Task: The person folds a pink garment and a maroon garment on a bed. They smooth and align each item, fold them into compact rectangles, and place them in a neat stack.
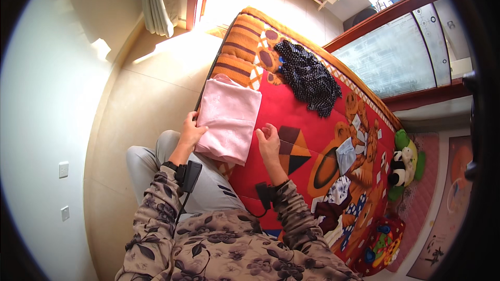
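Bed: red, bear-patterned, striped at its far left corner.
Pink cloth: folded flat, along the bed's left edge.
Dotted garment: crumpled near the far edge.
Right hand: fingers bent, slightly parted, just beside the cloth.
Left hand: pinching the cloth's left edge.

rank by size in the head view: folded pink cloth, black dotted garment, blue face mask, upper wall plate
By apparent size:
1. Folded pink cloth
2. Black dotted garment
3. Blue face mask
4. Upper wall plate

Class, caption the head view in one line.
Left hand touching rectangular folded pink cloth, empty right hand beside it, over red bear-patterned bedspread.
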A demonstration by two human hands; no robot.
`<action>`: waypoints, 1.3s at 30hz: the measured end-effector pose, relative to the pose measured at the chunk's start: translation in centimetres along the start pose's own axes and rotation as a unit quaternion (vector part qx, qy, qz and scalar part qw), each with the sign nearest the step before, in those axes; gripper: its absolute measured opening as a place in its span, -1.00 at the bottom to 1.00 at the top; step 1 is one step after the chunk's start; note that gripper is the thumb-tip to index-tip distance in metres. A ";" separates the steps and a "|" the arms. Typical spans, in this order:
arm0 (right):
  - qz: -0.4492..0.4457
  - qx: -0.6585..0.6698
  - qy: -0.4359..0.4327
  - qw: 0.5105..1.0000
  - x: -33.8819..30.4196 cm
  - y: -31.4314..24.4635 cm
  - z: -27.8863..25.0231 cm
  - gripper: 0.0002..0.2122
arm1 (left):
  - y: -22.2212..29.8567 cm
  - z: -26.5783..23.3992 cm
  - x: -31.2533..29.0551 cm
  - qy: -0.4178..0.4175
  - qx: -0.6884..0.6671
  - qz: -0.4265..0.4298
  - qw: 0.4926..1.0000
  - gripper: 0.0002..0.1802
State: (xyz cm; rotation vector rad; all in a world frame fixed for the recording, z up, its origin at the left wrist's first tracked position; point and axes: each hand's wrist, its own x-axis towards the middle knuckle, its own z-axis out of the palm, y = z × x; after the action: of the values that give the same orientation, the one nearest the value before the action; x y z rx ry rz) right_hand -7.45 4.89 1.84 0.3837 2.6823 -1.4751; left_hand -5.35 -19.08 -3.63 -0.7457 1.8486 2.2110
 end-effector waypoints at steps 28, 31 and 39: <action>0.348 0.347 -0.307 0.815 5.2 -0.1 3.8 -0.64 | 1.7 -0.9 1.9 0.008 0.050 -0.091 0.995 -0.52; 0.319 0.378 -0.304 0.814 4.2 -0.4 2.7 -0.64 | 2.6 -0.6 1.0 -0.008 0.021 -0.110 0.994 -0.49; 0.179 0.510 -0.258 0.801 1.4 1.0 -8.0 -0.64 | 6.1 5.7 -1.8 -0.281 -0.082 -0.083 0.953 -0.54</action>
State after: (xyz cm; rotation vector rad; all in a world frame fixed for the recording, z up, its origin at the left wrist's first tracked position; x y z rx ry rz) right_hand -8.00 12.33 5.10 0.3950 1.1397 -2.2993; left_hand -7.92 -14.61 3.21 -0.2351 1.2906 2.1824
